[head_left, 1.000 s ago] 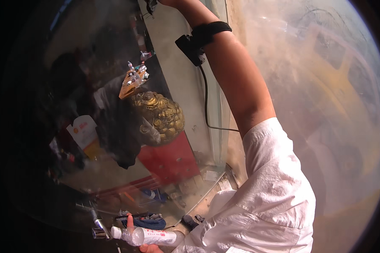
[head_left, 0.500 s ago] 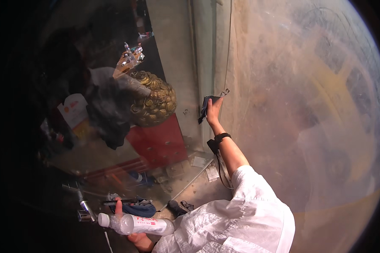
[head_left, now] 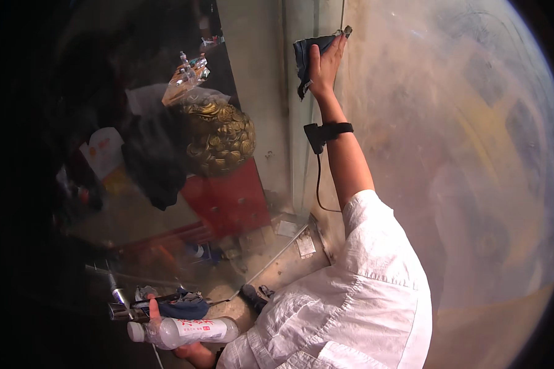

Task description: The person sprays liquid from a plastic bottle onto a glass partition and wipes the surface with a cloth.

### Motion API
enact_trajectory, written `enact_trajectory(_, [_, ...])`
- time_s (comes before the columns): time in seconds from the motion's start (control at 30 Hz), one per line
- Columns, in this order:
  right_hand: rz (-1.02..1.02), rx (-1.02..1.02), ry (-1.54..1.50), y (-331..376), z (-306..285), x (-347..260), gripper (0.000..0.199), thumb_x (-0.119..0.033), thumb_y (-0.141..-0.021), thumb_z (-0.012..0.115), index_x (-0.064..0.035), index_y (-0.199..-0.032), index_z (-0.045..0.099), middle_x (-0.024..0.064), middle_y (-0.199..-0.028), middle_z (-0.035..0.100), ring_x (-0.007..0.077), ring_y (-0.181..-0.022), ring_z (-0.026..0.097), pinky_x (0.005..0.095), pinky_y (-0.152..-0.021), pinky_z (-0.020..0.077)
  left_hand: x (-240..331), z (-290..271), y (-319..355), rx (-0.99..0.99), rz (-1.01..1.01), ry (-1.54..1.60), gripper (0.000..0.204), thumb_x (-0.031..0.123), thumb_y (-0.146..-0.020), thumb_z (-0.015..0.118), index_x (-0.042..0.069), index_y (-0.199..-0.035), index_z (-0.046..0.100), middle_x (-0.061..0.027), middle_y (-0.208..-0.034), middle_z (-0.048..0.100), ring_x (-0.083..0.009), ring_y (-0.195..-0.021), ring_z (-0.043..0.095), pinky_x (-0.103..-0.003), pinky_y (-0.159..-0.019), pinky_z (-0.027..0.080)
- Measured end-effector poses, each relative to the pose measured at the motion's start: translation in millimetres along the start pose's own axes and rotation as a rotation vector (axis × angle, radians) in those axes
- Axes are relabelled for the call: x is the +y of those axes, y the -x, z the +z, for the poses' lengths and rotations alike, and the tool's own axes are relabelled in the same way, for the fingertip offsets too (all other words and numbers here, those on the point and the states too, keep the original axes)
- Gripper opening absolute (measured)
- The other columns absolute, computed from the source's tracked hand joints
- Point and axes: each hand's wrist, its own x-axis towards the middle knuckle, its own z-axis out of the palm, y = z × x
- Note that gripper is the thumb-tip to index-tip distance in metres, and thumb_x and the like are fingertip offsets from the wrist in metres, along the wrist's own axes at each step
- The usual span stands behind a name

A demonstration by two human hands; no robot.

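My right hand point(head_left: 324, 59) reaches up with its fingers flat, pressing a dark cloth point(head_left: 304, 56) against the pane next to the grey window frame point(head_left: 301, 147). A black band with a small device and a cable point(head_left: 321, 133) sits on that wrist. Low in the view, my left hand point(head_left: 188, 350) grips a clear plastic bottle point(head_left: 181, 332) with a red-and-white label, lying sideways with its cap to the left. My white sleeve fills the lower middle.
Behind the glass stand a golden ornamental figure point(head_left: 220, 136) on a red cabinet point(head_left: 231, 200) and a small model ship point(head_left: 188, 75). A blue rag point(head_left: 181, 304) lies near the bottle. A beige wall surface point(head_left: 461, 154) spreads to the right.
My right hand has slid the cloth upward along the frame since half a second ago. The bottle stays in my left hand.
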Motion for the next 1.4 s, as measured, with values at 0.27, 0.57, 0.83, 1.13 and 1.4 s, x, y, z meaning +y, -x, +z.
enact_trajectory(0.27, [0.453,-0.225,0.104,330.2,-6.9,-37.3,0.093,-0.055,-0.1,0.039,0.0092,-0.154,-0.001,0.0305,-0.162,-0.003,0.0426,-0.151,-0.003,0.0502,-0.122,0.0013,17.7,13.7,3.5,-0.007,-0.105,0.124,0.117,0.071,-0.068,0.067,-0.006,-0.15,0.032,-0.0179,-0.155,0.034,-0.0276,-0.132,0.044,-0.042,-0.11,0.038])
enact_trajectory(0.57, [-0.229,-0.099,0.084,-96.4,22.2,-179.7,0.103,-0.058,-0.094,0.052,0.0163,-0.15,0.008,0.0375,-0.157,0.008,0.0512,-0.147,0.006,0.054,-0.121,0.0061,5.5,1.5,9.1,-0.028,-0.123,0.136,0.118,0.066,-0.067,0.071,-0.007,-0.15,0.03,-0.0211,-0.155,0.032,-0.0282,-0.136,0.041,-0.044,-0.112,0.037])
enact_trajectory(0.83, [-0.095,-0.181,0.046,88.8,31.9,-164.3,0.112,-0.062,-0.09,0.055,0.0149,-0.151,0.002,0.0364,-0.158,0.005,0.0514,-0.148,0.002,0.0567,-0.12,0.0042,-1.8,4.1,5.6,-0.025,-0.021,0.119,0.121,0.074,-0.07,0.065,-0.011,-0.148,0.029,-0.0257,-0.156,0.028,-0.0314,-0.145,0.03,-0.043,-0.114,0.033])
enact_trajectory(1.13, [0.028,-0.309,-0.066,198.7,59.7,-204.0,0.109,-0.056,-0.091,0.057,0.015,-0.15,0.0,0.0376,-0.157,-0.001,0.054,-0.147,-0.001,0.0614,-0.118,0.0035,9.4,-1.4,31.4,0.024,-0.074,0.204,0.119,0.068,-0.076,0.068,-0.012,-0.15,0.022,-0.0256,-0.159,0.021,-0.03,-0.143,0.033,-0.043,-0.115,0.034])
enact_trajectory(1.4, [-0.288,-0.185,-0.011,8.8,81.4,-182.4,0.103,-0.057,-0.091,0.056,0.0168,-0.148,0.014,0.0362,-0.156,0.017,0.0482,-0.147,0.014,0.0512,-0.121,0.0114,30.1,20.4,36.6,0.123,-0.125,0.197,0.113,0.055,-0.077,0.071,-0.012,-0.152,0.019,-0.0216,-0.161,0.021,-0.0284,-0.139,0.039,-0.042,-0.115,0.035])
